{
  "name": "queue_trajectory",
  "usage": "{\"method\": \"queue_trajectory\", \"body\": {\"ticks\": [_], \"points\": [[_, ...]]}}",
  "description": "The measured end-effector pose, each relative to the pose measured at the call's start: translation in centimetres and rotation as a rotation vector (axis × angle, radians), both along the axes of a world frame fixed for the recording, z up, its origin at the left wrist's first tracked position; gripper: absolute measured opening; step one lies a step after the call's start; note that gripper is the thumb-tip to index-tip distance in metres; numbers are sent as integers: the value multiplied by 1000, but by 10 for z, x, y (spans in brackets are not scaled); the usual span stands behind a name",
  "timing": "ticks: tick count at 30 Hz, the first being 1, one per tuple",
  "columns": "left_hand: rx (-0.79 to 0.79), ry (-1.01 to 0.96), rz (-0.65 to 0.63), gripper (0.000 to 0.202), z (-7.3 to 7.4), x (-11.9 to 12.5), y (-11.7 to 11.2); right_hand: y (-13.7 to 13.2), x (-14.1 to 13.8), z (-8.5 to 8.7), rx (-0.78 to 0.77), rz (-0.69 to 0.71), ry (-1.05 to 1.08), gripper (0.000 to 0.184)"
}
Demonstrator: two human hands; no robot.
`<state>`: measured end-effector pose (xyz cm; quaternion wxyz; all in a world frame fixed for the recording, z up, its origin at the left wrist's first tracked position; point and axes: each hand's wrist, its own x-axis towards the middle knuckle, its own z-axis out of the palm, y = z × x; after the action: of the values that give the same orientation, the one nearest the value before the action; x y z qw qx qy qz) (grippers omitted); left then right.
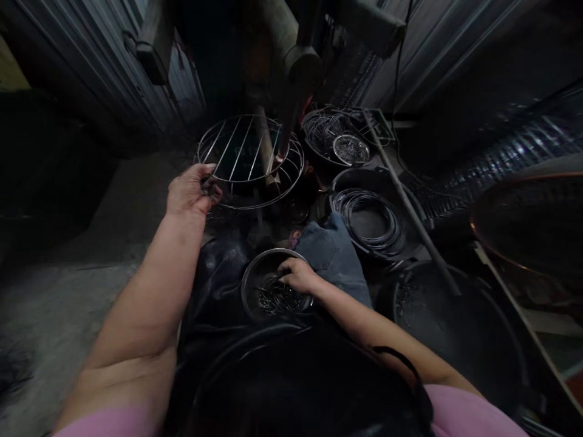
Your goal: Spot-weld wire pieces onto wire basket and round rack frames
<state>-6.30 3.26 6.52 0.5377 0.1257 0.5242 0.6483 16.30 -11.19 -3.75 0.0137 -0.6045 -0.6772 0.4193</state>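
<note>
My left hand [190,189] is closed on the near left rim of a round wire rack [249,159] with parallel bars, which sits under a dark machine arm [291,85]. My right hand [298,274] reaches into a small metal bowl [248,285] on my lap, its fingers pinched among several short metal pieces [276,298]. What the fingers hold is too small to make out.
Dark basins at the right hold coiled wire rings [368,217] and more wire [324,127], with a small dish [350,149] among them. A long metal rod [405,197] lies diagonally across them. A large dark pan [455,321] is at my right; corrugated metal walls stand behind.
</note>
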Motion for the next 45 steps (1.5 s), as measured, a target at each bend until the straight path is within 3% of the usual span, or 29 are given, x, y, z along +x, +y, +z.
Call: {"method": "queue_trajectory", "body": {"ticks": [5,8,10,13,15,17,22,25,30,34,39,45], "points": [[25,-54,-11,25,-4,15,-13,0,4,9,-150,-188,195,12],[27,-72,8,28,-5,22,-18,-2,18,26,-173,-302,346,10],[31,-69,0,30,-6,25,-21,-4,39,43,-31,-302,351,9],[43,-49,-4,31,-5,28,-23,-11,79,70,333,-191,6,14],[75,-37,-5,30,-5,32,-24,-13,98,84,428,-161,-216,19],[107,-37,-13,31,-5,37,-26,-8,102,93,440,-176,-198,20],[112,-72,1,35,-6,48,-31,36,51,103,582,-360,562,15],[146,-63,42,38,-4,50,-33,65,11,103,521,-451,831,17],[170,-6,106,38,2,48,-31,86,-17,90,616,-505,712,18],[182,18,101,35,3,47,-25,91,-17,84,593,-518,696,19],[185,32,88,36,2,44,-19,100,-12,83,510,-424,743,15],[200,13,77,36,2,40,-17,102,-22,84,451,-618,847,20]]}}
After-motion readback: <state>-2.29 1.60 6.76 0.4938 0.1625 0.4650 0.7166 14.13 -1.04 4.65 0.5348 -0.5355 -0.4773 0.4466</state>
